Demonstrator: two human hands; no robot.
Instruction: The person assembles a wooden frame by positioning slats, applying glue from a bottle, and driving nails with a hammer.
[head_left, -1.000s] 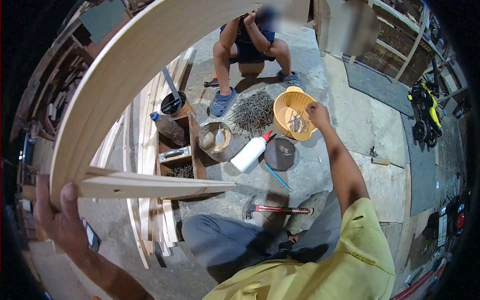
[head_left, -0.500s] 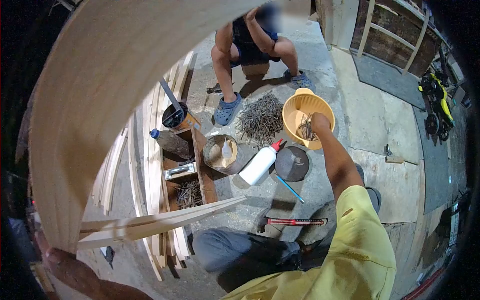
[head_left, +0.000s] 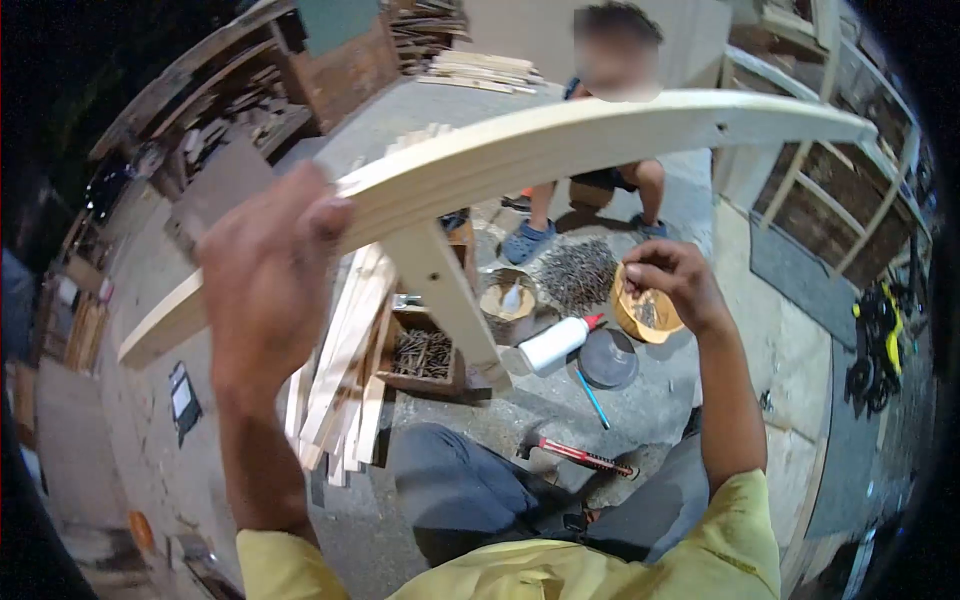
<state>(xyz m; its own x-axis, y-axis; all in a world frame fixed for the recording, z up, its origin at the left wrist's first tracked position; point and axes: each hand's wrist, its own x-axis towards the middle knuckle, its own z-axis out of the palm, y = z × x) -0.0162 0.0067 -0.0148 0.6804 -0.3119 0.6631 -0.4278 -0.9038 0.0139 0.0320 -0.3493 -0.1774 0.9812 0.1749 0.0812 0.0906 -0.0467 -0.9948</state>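
Note:
My left hand is wrapped round a pale curved wooden board, raised across the view. A shorter wooden piece joins its underside and slants down towards the floor. My right hand is closed, thumb and fingertips pinched together, above the yellow plastic basket. What the pinch holds is too small to make out. Nails lie inside the basket, and a heap of nails rests on the floor to its left.
A wooden box of nails, a tub, a white red-capped bottle, a dark round object, a blue pencil and a hammer lie before me. Another person sits opposite, partly behind the board.
My right hand has come up out of the basket, its fingers pinched. The board in my left hand has swung from close to the camera to lie across the view, farther off.

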